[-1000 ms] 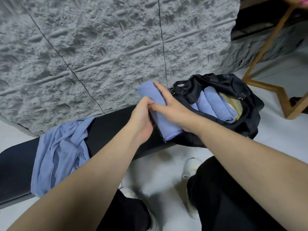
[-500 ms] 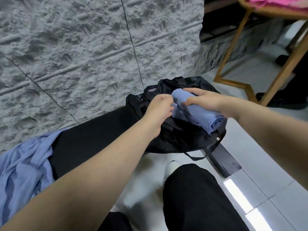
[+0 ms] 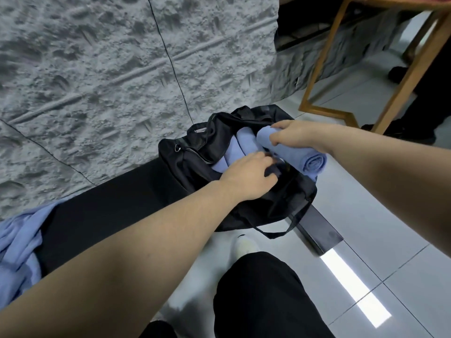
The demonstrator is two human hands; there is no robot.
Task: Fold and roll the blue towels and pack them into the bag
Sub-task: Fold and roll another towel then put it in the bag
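Since half a second ago the rolled towel (image 3: 296, 156) has come lower over the open black bag (image 3: 246, 206), gripped from above by the right hand (image 3: 296, 137), while the left hand (image 3: 249, 176) holds the bag's edge beside packed towels (image 3: 241, 147).

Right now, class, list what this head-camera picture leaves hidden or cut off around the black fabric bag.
- Black fabric bag: inside floor hidden by left hand and rolled blue towels.
- Left fingertips: tucked into the opening.
- Loose blue towel pile: cut by left edge.
- Wooden table: top cut by upper edge.
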